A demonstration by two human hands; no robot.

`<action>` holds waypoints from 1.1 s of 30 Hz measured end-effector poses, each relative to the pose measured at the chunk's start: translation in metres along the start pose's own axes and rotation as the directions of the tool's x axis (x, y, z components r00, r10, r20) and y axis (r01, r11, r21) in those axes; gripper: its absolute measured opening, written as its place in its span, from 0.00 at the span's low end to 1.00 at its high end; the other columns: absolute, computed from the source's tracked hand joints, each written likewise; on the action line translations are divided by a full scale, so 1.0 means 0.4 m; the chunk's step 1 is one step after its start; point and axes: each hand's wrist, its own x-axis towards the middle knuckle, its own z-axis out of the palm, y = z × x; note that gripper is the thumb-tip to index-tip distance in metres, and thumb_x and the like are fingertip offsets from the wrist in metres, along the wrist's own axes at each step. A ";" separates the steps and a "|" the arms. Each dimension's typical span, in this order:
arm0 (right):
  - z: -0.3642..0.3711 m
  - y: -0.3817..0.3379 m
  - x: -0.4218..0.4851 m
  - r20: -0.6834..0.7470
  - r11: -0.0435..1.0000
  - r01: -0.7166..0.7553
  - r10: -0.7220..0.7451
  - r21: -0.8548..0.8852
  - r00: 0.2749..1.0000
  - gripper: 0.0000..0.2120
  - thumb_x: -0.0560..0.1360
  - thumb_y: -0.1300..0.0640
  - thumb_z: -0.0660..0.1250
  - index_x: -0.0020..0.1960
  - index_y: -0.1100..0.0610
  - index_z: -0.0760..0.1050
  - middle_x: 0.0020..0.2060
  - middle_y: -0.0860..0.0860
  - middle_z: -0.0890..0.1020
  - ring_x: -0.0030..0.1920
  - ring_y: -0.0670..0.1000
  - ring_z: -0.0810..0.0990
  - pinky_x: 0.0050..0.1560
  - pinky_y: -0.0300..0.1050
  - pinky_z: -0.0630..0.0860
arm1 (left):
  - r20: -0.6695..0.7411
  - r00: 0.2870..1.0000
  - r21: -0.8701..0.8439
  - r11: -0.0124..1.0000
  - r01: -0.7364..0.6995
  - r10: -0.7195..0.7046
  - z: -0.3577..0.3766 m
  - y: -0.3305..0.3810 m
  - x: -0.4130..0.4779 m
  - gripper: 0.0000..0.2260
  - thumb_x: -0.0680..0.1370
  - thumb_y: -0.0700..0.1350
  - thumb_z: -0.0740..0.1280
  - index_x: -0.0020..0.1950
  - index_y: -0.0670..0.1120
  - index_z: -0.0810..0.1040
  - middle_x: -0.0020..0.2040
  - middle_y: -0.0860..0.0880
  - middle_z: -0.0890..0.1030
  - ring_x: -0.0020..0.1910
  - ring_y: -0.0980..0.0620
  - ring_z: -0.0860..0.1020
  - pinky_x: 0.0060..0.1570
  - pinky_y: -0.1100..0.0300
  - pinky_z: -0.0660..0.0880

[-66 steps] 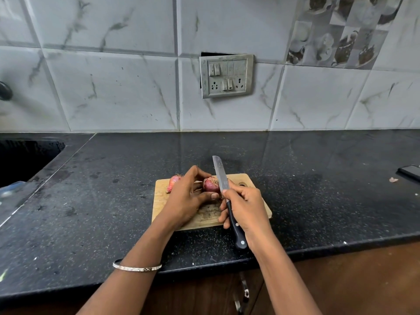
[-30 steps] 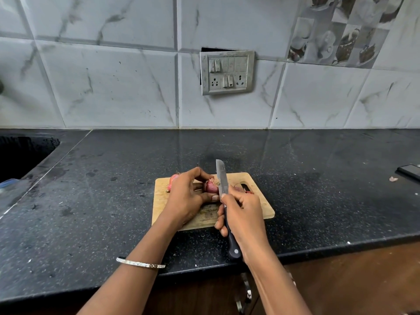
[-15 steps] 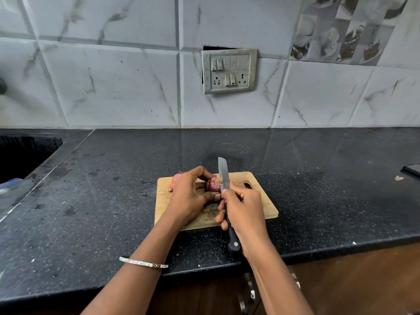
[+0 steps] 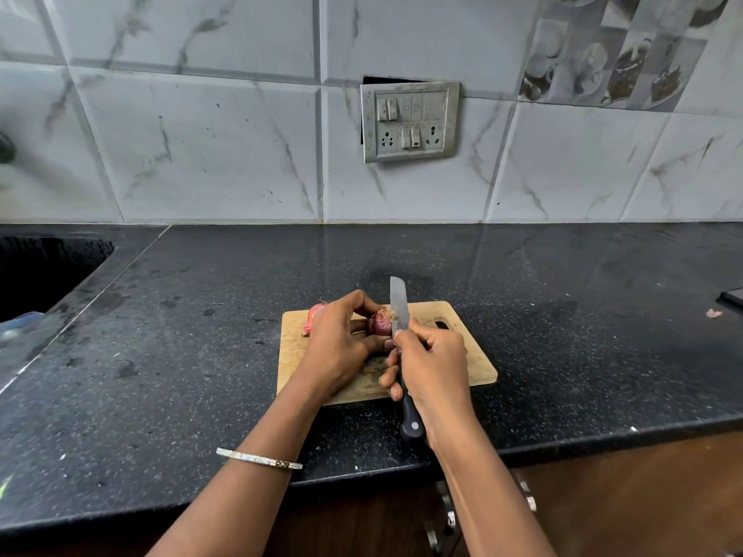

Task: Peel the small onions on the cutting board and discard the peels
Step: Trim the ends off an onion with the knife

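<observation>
Head view: the small onion point(image 4: 380, 324) is pinched in the grip of the left hand point(image 4: 341, 347) over the cutting board point(image 4: 462, 367). The knife point(image 4: 399, 303) blade touches its rooty end, handle held by the right hand point(image 4: 434, 363). A second onion point(image 4: 313, 315) lies at the board's far-left edge; the counter point(image 4: 563, 315) stretches wide rightward, sink point(image 4: 40, 271) far left.

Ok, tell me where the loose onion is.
In the head view, the loose onion lies at the far left corner of the board, just behind the left hand, which holds the other onion by the knife.
</observation>
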 end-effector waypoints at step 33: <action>0.058 -0.016 0.009 -0.125 0.990 -0.058 0.074 0.129 0.989 0.09 0.80 0.68 0.59 0.48 0.70 0.77 0.22 0.52 0.73 0.20 0.51 0.74 0.20 0.39 0.66 | -0.017 0.999 -0.013 0.999 0.031 -0.031 0.004 -0.007 0.001 0.14 0.70 0.24 0.67 0.46 0.42 0.77 0.48 0.42 0.84 0.42 0.46 0.85 0.35 0.52 0.79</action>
